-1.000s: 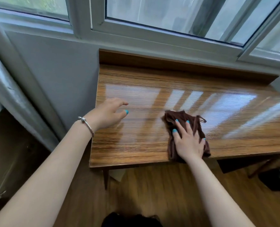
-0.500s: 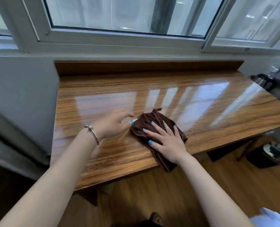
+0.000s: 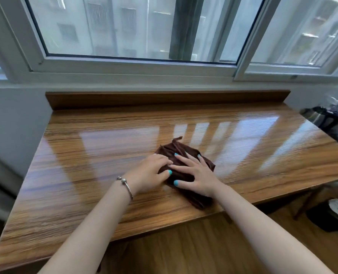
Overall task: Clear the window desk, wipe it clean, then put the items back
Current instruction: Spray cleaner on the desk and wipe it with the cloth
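I see a glossy wood-grain worktop (image 3: 97, 175) under a white-framed window (image 3: 124, 64), with a raised wooden lip (image 3: 164, 97) along its back edge. A dark brown cloth (image 3: 181, 153) lies crumpled on the worktop, right of centre, and its near end reaches the front edge. My right hand (image 3: 195, 173) lies flat on the cloth, fingers straight and spread, the palm pressing down on it. My left hand (image 3: 148, 173) sits just beside it on the cloth's left edge; its fingers are bent with the tips on the fabric, and its thumb touches the cloth near the right hand's thumb. I cannot tell whether it has pinched any fabric. A silver bracelet (image 3: 126, 184) circles the left wrist. Some dark, blurred items (image 3: 326, 119) stand off the worktop's far right corner, and a black bin (image 3: 330, 216) stands on the wooden floor (image 3: 184, 246) below the right end.
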### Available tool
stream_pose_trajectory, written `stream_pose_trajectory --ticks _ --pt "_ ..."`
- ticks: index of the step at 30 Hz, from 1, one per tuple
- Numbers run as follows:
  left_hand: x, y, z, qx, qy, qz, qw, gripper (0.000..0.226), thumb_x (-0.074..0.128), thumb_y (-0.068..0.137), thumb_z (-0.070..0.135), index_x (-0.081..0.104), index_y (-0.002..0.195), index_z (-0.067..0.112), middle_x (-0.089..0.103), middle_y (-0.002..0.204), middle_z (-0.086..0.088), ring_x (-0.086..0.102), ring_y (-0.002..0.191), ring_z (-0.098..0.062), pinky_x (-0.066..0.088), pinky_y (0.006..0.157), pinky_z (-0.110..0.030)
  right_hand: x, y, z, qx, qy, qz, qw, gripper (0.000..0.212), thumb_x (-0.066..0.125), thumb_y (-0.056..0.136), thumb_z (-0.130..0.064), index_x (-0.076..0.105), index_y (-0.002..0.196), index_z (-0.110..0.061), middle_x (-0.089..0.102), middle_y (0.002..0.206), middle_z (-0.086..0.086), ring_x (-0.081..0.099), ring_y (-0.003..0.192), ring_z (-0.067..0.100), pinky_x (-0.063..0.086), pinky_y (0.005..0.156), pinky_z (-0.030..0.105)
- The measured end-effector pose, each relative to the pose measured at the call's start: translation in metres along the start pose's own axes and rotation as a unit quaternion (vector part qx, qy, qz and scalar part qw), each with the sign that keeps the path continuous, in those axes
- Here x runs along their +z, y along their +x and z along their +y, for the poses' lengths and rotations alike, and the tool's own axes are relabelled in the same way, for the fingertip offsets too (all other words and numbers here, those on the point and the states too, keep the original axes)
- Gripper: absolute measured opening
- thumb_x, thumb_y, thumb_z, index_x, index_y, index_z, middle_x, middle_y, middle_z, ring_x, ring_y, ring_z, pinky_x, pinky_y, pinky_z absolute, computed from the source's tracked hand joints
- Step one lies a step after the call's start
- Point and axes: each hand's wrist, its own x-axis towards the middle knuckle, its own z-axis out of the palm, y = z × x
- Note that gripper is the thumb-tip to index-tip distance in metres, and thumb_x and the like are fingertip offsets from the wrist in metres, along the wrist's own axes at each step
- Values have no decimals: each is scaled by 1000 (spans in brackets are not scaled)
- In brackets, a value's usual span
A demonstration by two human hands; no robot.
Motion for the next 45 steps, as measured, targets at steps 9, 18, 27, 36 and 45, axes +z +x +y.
stream_pose_trajectory --ticks 9,18,27,36,45 --pt "10 68 7 18 132 5 991 45 51 95 20 48 140 25 41 148 3 33 137 -18 27 114 -33 -29 -25 40 141 115 293 939 45 68 83 2 71 104 -38 62 129 -1 52 126 27 38 106 39" --pt "3 135 -8 72 203 -130 968 32 55 95 34 59 124 23 46 141 -2 37 133 -22 30 112 -37 -50 -35 46 174 -40 82 980 28 74 84 -27 69 105 -45 39 152 -15 21 147 14 24 115 36" --pt "4 149 -12 49 117 -126 984 9 61 92 25 56 90 17 60 118 -4 52 113 -21 26 112 -41 -40 -36 47 231 -98 165 954 3 70 84 -38 68 86 -38 58 93 -20 47 121 6 5 118 38" --pt "4 151 -18 84 72 -102 989 8 67 88 16 62 93 12 62 100 0 56 101 -19 36 102 -33 -37 -46 38 207 -102 292 928 11 79 79 -27 77 85 -36 56 76 -25 60 95 14 9 122 48" --pt "-43 125 -15 184 60 -7 981 38 63 86 2 59 118 23 61 98 10 58 89 -11 49 83 -30 -59 -50 27 156 -68 379 910 30 75 84 -20 73 112 -33 68 88 -19 52 87 10 15 121 49"
